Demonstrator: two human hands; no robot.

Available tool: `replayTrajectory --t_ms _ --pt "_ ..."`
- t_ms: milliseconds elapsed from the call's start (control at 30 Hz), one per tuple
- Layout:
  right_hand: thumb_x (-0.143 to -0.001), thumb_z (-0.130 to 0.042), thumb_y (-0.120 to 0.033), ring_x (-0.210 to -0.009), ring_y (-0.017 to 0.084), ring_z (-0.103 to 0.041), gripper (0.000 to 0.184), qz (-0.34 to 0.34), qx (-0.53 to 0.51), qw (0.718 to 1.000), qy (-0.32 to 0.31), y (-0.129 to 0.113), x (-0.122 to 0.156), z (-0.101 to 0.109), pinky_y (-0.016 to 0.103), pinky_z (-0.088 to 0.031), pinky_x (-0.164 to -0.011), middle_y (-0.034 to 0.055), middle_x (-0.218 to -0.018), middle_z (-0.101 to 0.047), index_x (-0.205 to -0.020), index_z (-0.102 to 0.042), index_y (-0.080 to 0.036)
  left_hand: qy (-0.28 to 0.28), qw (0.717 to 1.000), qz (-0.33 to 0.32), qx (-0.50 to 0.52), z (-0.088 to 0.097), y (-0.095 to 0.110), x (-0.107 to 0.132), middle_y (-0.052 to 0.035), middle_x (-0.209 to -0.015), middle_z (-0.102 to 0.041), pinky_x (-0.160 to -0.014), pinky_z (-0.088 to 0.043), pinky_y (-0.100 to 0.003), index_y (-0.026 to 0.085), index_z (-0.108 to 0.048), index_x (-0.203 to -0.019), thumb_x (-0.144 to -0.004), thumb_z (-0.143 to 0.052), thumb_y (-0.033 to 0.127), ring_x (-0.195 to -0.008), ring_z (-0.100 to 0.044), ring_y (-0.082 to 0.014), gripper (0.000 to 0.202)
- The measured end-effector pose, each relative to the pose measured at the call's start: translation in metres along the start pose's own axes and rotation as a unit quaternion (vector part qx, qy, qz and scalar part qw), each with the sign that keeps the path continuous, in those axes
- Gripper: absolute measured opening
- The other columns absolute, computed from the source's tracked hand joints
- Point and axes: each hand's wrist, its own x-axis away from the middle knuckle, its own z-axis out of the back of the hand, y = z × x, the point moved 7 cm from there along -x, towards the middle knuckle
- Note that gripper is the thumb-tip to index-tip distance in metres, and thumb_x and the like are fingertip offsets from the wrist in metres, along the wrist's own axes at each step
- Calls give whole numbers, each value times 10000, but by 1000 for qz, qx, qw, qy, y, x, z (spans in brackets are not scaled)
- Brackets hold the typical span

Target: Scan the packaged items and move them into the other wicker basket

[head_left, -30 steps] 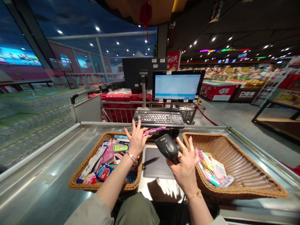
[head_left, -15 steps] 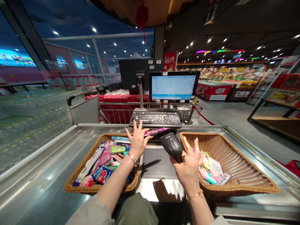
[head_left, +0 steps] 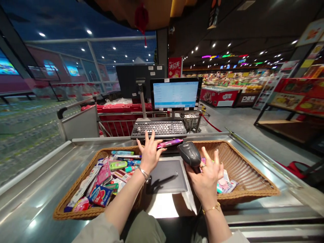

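Flanking you on the steel counter (head_left: 43, 189) were a packet-filled left basket (head_left: 76, 212) at lower left and a sparser right basket (head_left: 243, 168) at centre right. The keyboard (head_left: 159, 128) lay just above your hands. At frame centre your right hand (head_left: 206, 175) gripped the scanner (head_left: 189, 153) with its fingertips lifted. Your left hand (head_left: 150, 156), fingers splayed, pinched the pink pen (head_left: 169, 143), which lay crosswise with its free tip just beside the scanner's head.

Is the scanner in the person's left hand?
No, the right hand grips the black scanner, while the left hand holds a pink pen near the keyboard.
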Motion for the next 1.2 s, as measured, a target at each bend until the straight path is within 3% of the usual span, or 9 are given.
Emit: replayTrajectory --t_ms 467,800,1200 --pt "-810 -631 -478 -1429 384 -248 299 -62 20 997 29 36 -6 24 655 -150 -1095 123 -1360 -564 -827 -680 -184 -16 999 -31 34 -13 45 -14 -108 -1576 -277 -1103 -33 -735 243 -610 -1141 -900 -549 368 -1485 -36 -340 278" --pt "-811 -622 -454 -1433 369 -249 295 -113 33 992 47 69 -6 40 656 -139 -1104 123 -1378 -552 -883 -684 -174 -25 996 -61 55 -32 71 -20 -114 -1571 -291 -1102 -30 -735 238 -623 -1114 -888 -580 344 -1484 -31 -346 254" --pt "-774 -653 -492 -1402 368 -315 387 -170 63 977 115 99 -4 55 614 -163 -1108 126 -1339 -585 -1012 -695 -190 -71 985 -147 49 -57 106 -21 -116 -1582 -271 -1089 -62 -755 236 -612 -1123 -875 -608 314 -1485 -17 -352 260"
